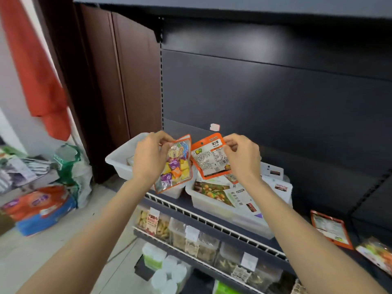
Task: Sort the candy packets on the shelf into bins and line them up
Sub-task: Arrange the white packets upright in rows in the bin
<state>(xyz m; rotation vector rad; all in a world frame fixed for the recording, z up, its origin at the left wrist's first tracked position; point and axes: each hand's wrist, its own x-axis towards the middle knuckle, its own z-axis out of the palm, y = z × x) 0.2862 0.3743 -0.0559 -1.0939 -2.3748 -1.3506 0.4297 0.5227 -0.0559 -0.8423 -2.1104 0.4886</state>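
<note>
**Two candy packets held up over the shelf bins, mid-sort**

All positions here are given relative to the left white bin (125, 158), which sits at the left end of the dark shelf (212, 217).

Directly above and slightly right of that bin, the person's left hand (148, 158) holds a clear-fronted candy packet (176, 166) with an orange border, showing purple, yellow and orange wrapped sweets. The fingers are curled round the packet's top left edge, and the packet hangs down tilted, its lower end over the bin's right side.

Further right, just beside the first packet but not clearly touching it, the right hand (241, 158) pinches an orange packet (212, 160) by its upper right edge, thumb and fingers closed on it. Its printed back label faces the camera.

Below that packet, immediately right of the left bin, sits a second white bin (212, 206) already holding several packets, lying loosely rather than in a row.

Far to the right of the left bin, near the picture's edge, two more packets lie loose on the shelf: an orange-edged one (331, 229) and another (375, 253) partly cut off.

The step in hand appears to be comparing the two packets to decide which bin each belongs in. The next move likely calls for lowering each into its matching bin and standing it square against the others, then collecting the loose packets at the far right.
</note>
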